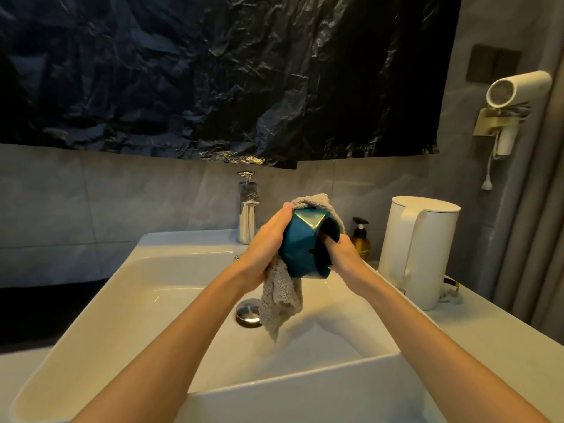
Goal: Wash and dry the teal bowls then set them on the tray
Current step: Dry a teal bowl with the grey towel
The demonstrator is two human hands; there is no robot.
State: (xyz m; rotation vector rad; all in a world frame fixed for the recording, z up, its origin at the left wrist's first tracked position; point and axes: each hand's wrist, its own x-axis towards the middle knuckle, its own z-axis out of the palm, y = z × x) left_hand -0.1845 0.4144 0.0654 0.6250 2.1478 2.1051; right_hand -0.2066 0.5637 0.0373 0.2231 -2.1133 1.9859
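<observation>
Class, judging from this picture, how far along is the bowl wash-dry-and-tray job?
Washing looks done for this one: no water runs from the tap. In hand: left hand presses a grey cloth to the teal bowl, right hand grips its rim. Left: the tray, which is out of view.

A white sink [183,241] is sitting below a crinkled black plastic sheet [213,71].
A chrome faucet [247,209] is standing on the back rim, and a round drain plug [247,312] is sitting in the basin. On the counter [488,334] at the right, a white kettle [418,248] is standing just beside a brown soap bottle [361,239]. A white hair dryer [515,90] is hanging in its wall holder.
</observation>
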